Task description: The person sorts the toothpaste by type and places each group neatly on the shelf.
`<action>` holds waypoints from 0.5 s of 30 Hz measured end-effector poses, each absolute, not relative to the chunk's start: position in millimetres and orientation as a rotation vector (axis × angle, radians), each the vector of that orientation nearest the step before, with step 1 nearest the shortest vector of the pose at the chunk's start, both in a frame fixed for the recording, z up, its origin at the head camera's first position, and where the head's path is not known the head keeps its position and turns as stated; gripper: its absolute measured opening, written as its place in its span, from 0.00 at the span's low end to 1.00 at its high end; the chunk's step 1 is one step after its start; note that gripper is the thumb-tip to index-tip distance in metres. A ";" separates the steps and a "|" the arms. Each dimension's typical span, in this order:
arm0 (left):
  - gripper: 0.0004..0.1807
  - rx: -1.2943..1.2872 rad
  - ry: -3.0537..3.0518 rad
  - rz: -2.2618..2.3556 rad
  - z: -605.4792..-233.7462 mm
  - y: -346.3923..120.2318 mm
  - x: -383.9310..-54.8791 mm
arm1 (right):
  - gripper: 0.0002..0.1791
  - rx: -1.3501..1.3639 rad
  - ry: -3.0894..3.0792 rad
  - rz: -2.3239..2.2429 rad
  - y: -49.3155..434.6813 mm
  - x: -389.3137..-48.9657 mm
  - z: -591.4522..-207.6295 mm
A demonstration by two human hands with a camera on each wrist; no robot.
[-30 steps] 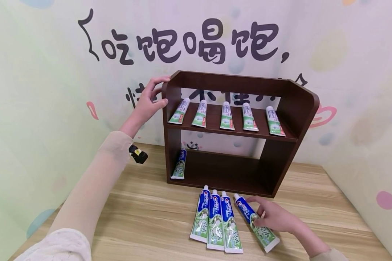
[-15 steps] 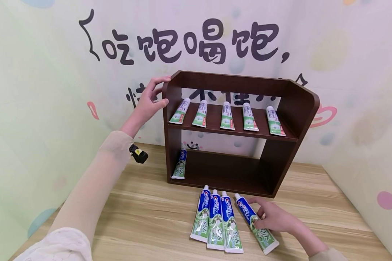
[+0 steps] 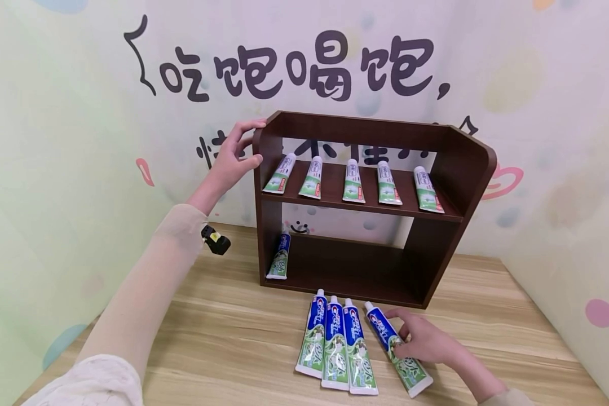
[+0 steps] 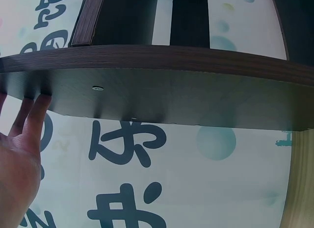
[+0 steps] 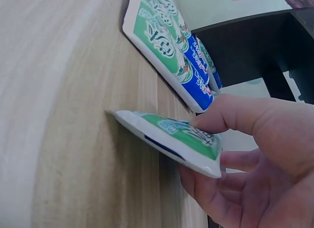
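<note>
My right hand (image 3: 426, 338) pinches a blue and green toothpaste tube (image 3: 392, 344), thumb on its face and fingers beneath. In the right wrist view, the tube (image 5: 171, 135) is tilted with its crimped end toward the camera. Three similar tubes (image 3: 335, 344) lie side by side to its left on the table. My left hand (image 3: 232, 160) rests against the upper left side of a dark brown shelf rack (image 3: 367, 127); in the left wrist view its fingers (image 4: 37, 117) touch the outer face of the side panel (image 4: 162, 95).
On the upper shelf several white and green toothpaste tubes (image 3: 353, 181) lie in a row. One blue and green tube (image 3: 280, 257) is at the left end of the lower shelf. The rack stands on a wooden table (image 3: 223, 332) before a printed wall (image 3: 182, 34).
</note>
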State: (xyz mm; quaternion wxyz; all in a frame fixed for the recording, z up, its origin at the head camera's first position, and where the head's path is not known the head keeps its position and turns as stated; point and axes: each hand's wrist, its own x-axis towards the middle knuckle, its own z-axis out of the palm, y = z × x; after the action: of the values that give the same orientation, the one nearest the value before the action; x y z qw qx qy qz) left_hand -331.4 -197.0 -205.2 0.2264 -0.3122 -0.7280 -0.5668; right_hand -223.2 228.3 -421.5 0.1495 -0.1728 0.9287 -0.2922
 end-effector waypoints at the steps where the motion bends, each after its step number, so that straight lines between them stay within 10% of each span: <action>1: 0.30 -0.859 -2.006 -1.561 -205.3 -197.0 -331.7 | 0.39 -0.510 2.658 -0.853 229.2 -223.4 -421.7; 15: 0.30 -0.869 -2.004 -1.552 -205.7 -196.8 -332.7 | 0.37 -0.597 2.586 -1.087 224.9 -231.3 -416.0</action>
State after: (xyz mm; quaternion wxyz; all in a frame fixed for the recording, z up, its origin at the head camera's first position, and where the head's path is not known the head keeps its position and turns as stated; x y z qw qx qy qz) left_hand -332.7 -196.8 -205.7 0.2292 -0.3156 -0.7279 -0.5639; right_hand -231.3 224.9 -416.0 0.1363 -0.2061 0.8933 -0.3755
